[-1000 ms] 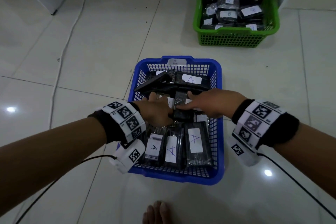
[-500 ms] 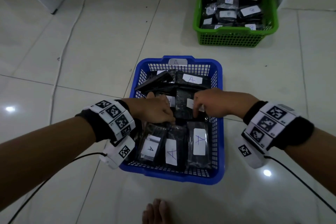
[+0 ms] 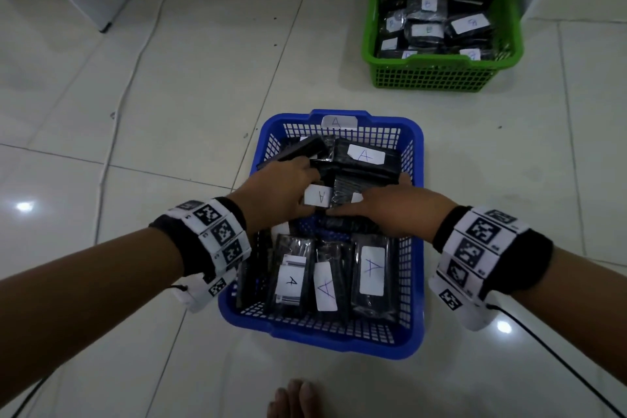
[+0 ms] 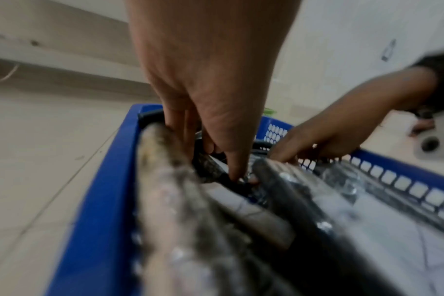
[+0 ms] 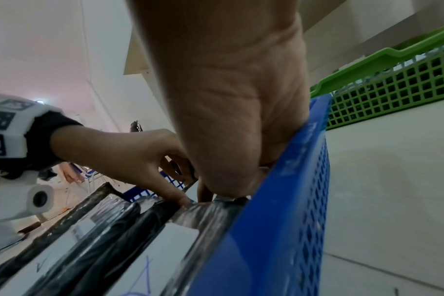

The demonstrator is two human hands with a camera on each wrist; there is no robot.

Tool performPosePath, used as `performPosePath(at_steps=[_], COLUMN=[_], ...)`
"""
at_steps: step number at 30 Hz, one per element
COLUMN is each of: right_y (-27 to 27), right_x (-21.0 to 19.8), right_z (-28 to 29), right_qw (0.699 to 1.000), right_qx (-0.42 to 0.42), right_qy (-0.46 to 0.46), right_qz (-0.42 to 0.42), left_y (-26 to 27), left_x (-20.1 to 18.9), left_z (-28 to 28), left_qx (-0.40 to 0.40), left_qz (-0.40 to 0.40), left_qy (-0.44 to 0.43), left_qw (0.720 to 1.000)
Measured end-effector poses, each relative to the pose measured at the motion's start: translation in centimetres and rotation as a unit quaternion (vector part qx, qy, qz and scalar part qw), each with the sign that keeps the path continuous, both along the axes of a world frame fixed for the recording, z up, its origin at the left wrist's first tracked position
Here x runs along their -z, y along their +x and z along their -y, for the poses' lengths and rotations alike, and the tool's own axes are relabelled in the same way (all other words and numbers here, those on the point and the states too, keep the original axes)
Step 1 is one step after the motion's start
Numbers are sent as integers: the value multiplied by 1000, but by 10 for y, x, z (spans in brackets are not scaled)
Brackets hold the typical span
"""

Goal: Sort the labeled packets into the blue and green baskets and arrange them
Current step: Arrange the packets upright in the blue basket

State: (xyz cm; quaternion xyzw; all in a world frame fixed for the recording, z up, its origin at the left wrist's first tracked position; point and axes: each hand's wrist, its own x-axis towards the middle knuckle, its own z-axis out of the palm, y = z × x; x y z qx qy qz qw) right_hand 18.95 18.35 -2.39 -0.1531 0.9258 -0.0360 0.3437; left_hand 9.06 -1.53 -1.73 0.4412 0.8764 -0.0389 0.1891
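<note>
Packets (image 3: 364, 159) sit in the blue basket (image 3: 414, 285). Left hand (image 3: 276, 192) grasps one; right hand (image 3: 395, 210) lies flat on another. Loose ones stacked at the back could slide down.
</note>
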Motion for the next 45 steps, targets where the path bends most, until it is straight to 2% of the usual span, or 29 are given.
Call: performPosePath(at_steps=[4,9,14,18,21,27,30,35,42,45], right_y=[1,-1,1,4,3,5,7,9,7,7], right_x=[11,25,28,27,26,25,23,21,24,25], right_z=[-6,-13,-15,-12,-10,-8,-7,-7,-7,-8], right_qw=[999,987,982,981,980,981,983,985,987,986], right_qx=[-6,51,56,76,89,87,71,67,59,57], right_qy=[-32,-111,-117,-104,-105,-95,-75,-83,-78,-83], right_qz=[-17,-104,-138,-144,-146,-147,-151,-138,-131,-135], left_y=[10,10,13,-9,-24,-15,-8,-6,-14,-14], left_x=[5,9,4,-14,-28,-15,-6,2,-3,-3], left_z=[-3,4,9,10,8,5,-4,-11,-15,-16], left_qx=[-12,-62,-1,0,30,33,-4,-42,-35,-6], left_qz=[24,46,47,38,12,-13,-24,9,17,8], left_qy=[-17,46,16,-27,-80,-24,0,20,71,35], left_qw=[1000,996,999,999,996,999,1000,999,997,999])
